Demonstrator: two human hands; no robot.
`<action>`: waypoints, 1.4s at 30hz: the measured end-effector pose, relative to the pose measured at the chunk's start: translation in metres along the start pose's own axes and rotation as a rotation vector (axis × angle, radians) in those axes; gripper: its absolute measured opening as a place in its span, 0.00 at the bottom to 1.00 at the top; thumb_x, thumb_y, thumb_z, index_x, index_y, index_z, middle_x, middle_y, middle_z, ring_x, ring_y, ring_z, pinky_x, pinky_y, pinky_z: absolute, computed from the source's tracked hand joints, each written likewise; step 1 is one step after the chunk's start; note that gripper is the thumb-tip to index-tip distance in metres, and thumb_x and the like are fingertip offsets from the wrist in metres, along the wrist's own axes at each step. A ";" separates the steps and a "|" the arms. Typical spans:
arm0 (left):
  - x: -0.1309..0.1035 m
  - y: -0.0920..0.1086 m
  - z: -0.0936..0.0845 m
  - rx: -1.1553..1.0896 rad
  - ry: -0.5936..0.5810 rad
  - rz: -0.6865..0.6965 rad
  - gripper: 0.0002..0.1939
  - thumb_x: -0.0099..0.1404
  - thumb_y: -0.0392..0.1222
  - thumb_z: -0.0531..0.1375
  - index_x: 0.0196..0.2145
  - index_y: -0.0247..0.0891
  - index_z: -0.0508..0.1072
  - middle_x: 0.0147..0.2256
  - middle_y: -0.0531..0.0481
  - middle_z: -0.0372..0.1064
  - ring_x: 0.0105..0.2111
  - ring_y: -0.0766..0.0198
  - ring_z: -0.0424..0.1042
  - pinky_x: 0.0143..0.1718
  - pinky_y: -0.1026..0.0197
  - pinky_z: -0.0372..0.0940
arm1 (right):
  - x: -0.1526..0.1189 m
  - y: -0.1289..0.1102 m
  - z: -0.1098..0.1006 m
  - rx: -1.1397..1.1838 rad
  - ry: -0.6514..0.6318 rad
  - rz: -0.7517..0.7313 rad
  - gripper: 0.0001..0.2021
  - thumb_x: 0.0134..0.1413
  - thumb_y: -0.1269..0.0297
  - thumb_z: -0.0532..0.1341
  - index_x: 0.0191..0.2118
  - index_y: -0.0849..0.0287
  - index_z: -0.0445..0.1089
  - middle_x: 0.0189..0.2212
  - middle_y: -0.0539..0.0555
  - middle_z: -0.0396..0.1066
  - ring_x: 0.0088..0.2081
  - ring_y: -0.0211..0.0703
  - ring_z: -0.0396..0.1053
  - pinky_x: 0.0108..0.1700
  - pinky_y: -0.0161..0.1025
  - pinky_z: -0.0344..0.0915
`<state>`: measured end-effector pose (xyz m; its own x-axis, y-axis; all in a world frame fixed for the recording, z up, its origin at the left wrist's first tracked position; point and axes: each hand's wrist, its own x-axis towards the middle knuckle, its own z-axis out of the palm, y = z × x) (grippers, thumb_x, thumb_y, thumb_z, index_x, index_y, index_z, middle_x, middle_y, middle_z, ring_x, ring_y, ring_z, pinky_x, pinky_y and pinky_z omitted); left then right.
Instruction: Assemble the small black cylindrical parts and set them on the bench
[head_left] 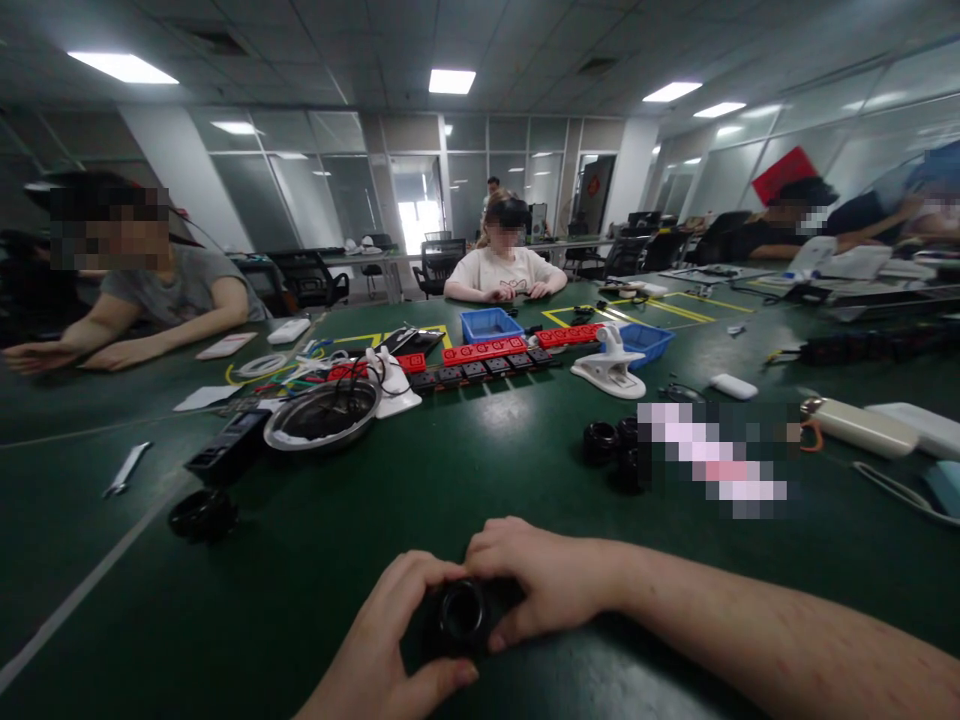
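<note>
A round black part (pixel 463 612) with a hole in its middle sits low in the centre of the head view, just above the green table. My left hand (pixel 405 630) curves round its left side, index fingertip at the top and thumb below it. From the right, my right hand (pixel 532 580) grips the same part, thumb at its lower right and fingers bent over the far side. Another black round part (pixel 202 515) lies on the table to the left. Several similar black parts (pixel 601 442) stand together at the right, beyond my right hand.
A metal bowl (pixel 324 415), a black box (pixel 229 447) and a wrench (pixel 127 470) lie left on the green table (pixel 450 480). Red and black strips (pixel 484 349), blue trays (pixel 491 325) and a white clamp (pixel 609 365) are farther back. Several people sit around.
</note>
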<state>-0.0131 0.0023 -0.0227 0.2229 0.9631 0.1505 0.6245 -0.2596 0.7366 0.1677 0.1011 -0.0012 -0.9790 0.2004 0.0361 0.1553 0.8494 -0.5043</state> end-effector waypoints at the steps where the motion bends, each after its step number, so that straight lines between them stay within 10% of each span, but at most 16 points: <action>1: 0.000 0.001 -0.001 -0.003 -0.008 0.003 0.18 0.49 0.42 0.62 0.40 0.44 0.67 0.36 0.51 0.66 0.37 0.59 0.66 0.36 0.60 0.64 | 0.000 0.001 0.000 -0.005 0.001 -0.007 0.17 0.40 0.59 0.64 0.38 0.61 0.65 0.33 0.51 0.65 0.36 0.40 0.61 0.38 0.36 0.56; 12: -0.002 0.004 0.003 0.040 0.043 -0.038 0.17 0.48 0.40 0.63 0.38 0.41 0.66 0.35 0.51 0.65 0.35 0.58 0.66 0.35 0.59 0.63 | 0.005 -0.013 0.027 -0.279 0.188 0.184 0.30 0.30 0.36 0.59 0.29 0.61 0.64 0.26 0.52 0.64 0.29 0.43 0.60 0.34 0.41 0.56; 21: 0.001 0.002 0.000 0.011 -0.010 -0.003 0.18 0.49 0.43 0.62 0.40 0.44 0.67 0.35 0.51 0.66 0.36 0.58 0.66 0.35 0.60 0.63 | 0.000 -0.002 0.000 -0.009 -0.008 -0.004 0.20 0.40 0.54 0.64 0.39 0.60 0.65 0.36 0.52 0.65 0.37 0.41 0.60 0.39 0.38 0.55; 32: 0.002 0.009 0.002 0.017 0.075 -0.097 0.16 0.46 0.41 0.64 0.35 0.41 0.69 0.32 0.52 0.66 0.33 0.59 0.66 0.33 0.60 0.63 | 0.003 -0.013 0.024 -0.200 0.186 0.200 0.29 0.32 0.38 0.59 0.32 0.62 0.65 0.28 0.53 0.65 0.31 0.43 0.60 0.34 0.41 0.55; 42: 0.000 0.003 0.000 0.011 -0.009 -0.019 0.18 0.49 0.41 0.62 0.40 0.45 0.68 0.36 0.51 0.66 0.36 0.59 0.66 0.36 0.60 0.64 | 0.000 0.004 -0.003 0.064 -0.012 0.008 0.19 0.40 0.58 0.65 0.40 0.60 0.65 0.34 0.51 0.65 0.38 0.41 0.61 0.41 0.38 0.54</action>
<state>-0.0108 0.0018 -0.0203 0.2171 0.9674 0.1304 0.6369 -0.2416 0.7321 0.1686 0.1056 -0.0004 -0.9792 0.2015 0.0219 0.1552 0.8149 -0.5584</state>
